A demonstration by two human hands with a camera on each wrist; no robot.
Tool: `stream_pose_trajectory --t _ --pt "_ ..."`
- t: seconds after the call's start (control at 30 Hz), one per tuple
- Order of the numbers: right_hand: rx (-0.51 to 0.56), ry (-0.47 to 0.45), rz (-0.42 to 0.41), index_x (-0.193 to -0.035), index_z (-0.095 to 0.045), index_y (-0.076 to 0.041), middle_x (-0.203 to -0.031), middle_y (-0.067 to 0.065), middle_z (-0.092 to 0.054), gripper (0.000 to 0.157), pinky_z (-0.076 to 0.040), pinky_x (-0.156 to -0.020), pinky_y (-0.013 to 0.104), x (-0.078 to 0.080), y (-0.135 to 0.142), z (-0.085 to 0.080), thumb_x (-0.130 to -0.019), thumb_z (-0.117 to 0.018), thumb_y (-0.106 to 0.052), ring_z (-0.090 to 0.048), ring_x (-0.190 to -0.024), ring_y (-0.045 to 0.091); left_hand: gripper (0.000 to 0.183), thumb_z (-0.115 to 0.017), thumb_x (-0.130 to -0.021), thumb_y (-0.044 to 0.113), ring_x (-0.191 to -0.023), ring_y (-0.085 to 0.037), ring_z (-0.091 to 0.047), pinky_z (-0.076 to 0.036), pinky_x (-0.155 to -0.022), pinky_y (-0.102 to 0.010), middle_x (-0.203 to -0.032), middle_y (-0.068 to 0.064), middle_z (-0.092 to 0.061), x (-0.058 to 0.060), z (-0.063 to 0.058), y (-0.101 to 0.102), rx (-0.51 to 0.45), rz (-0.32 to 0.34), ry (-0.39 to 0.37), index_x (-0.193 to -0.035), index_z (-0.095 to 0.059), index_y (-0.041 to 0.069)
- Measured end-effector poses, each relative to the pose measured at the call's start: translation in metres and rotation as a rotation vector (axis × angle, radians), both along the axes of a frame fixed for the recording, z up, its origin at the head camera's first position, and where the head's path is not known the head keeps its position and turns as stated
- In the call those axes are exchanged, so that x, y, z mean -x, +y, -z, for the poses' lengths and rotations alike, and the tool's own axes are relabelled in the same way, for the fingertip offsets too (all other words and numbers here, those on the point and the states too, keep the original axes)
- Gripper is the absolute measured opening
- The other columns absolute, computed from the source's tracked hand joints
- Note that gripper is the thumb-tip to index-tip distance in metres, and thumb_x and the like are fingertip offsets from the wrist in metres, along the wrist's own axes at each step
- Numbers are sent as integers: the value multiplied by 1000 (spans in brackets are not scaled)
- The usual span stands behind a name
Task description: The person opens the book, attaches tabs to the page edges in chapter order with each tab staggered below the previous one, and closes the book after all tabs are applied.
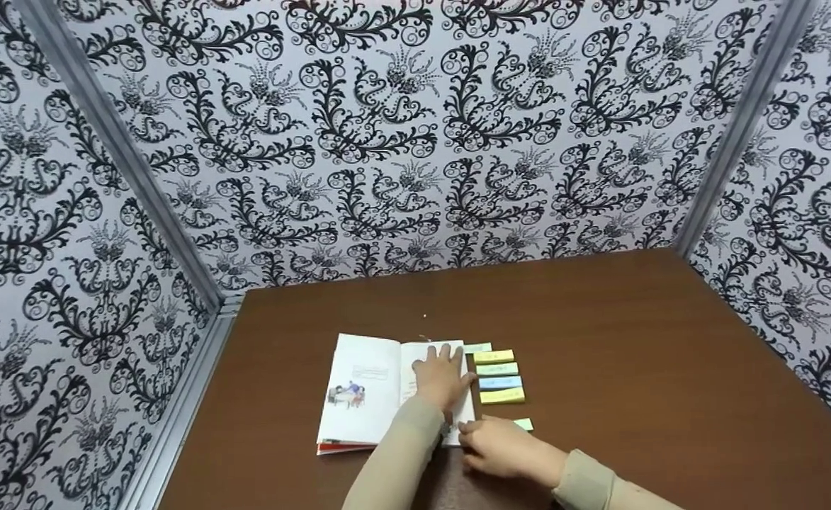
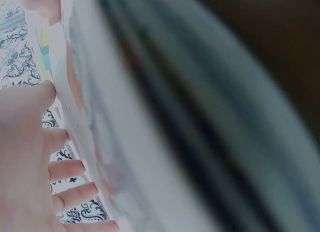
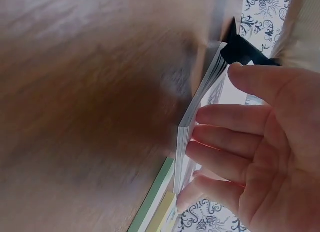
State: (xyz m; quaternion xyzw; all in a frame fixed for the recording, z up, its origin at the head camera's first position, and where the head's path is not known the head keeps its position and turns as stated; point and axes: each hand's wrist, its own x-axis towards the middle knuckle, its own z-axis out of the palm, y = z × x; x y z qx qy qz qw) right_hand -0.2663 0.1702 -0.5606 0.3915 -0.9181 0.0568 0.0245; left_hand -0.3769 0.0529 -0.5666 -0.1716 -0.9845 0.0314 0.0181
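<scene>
While patterned walls (image 1: pixel 401 177) close off left, far and right sides, brown table (image 1: pixel 613 340) spreads below. Open book (image 1: pixel 369 418) lies on it, left of centre, near side. Left hand (image 1: pixel 442 379) released, spread on the book's right half. Right hand (image 1: pixel 504 446) at book's near right corner, touching the edge, loosely extended, not clenched. Colored sticky tabs (image 1: pixel 500 383) stick out along right edge; light green tab (image 1: pixel 523 424) partly behind right hand.

Brown table (image 1: pixel 635 340) — an open book (image 1: pixel 372 361) lies on it, coloured paper strips (image 1: pixel 498 370) along its right side
</scene>
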Motion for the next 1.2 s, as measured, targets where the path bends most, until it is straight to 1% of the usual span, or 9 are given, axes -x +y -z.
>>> stream_pose_trajectory --t 0.13,0.23,0.3,0.43,0.63,0.77,0.9,1.03,1.2 --pt "8 34 1 -83 -68 -13 -100 1 -69 12 -52 -70 35 -1 0 0 -86 -67 -25 -64 -84 19 68 -45 -92 64 -131 -32 -41 -51 -72 -54 -145 0 -44 6 1 5 19 -19 -5 -148 -42 25" --pt "4 68 -20 -83 -67 -13 -99 0 -68 12 -52 -70 34 -2 -1 0 -87 -67 -25 -64 -82 17 67 -47 -91 64 -131 -34 -41 -52 -64 -53 -145 -1 -44 8 3 7 25 -38 8 -148 -43 27" --pt "-2 83 -31 -84 -67 -13 -105 1 -69 13 -52 -73 33 -3 -2 -1 -87 -67 -26 -65 -84 17 67 -48 -91 64 -131 -35 -41 -52 -63 -53 -144 -1 -44 7 4 7 31 -49 16 -148 -43 28" --pt "-17 74 -6 -81 -66 -13 -110 3 -69 15 -52 -76 34 -4 -3 -3 -86 -67 -27 -66 -86 17 71 -45 -91 66 -132 -35 -39 -52 -71 -58 -147 -1 -42 6 4 8 38 -31 0 -149 -40 26" --pt "-24 82 28 -72 -63 -14 -93 1 -68 20 -52 -69 35 -3 -4 -2 -85 -67 -28 -64 -72 16 77 -41 -91 69 -131 -31 -39 -49 -80 -60 -145 -2 -43 3 3 9 49 -29 -31 -149 -40 17" --pt "-13 85 26 -72 -62 -15 -86 -1 -66 20 -54 -73 40 -4 -6 -1 -86 -67 -29 -64 -72 15 78 -38 -92 68 -130 -30 -39 -48 -84 -60 -143 -4 -42 1 6 7 57 -61 -45 -147 -41 13" --pt "-14 89 49 -70 -61 -15 -81 -3 -64 21 -54 -77 45 -7 -7 0 -83 -68 -29 -65 -73 16 78 -41 -92 67 -126 -31 -42 -46 -87 -61 -136 -9 -46 -2 9 4 3 -59 -39 -143 -46 7" --pt "-8 72 78 -66 -59 -16 -77 -4 -63 23 -54 -73 44 -7 -7 0 -81 -70 -29 -63 -69 16 74 -45 -93 62 -128 -31 -43 -42 -94 -59 -137 -10 -48 -5 10 -2 -31 -31 -54 -142 -47 6" --pt "11 27 125 -64 -55 -18 -74 -3 -62 26 -49 -53 39 -3 -6 0 -80 -71 -30 -59 -60 18 67 -48 -95 56 -129 -27 -45 -43 -97 -52 -142 -6 -48 -8 6 -10 -23 5 -70 -142 -48 8"
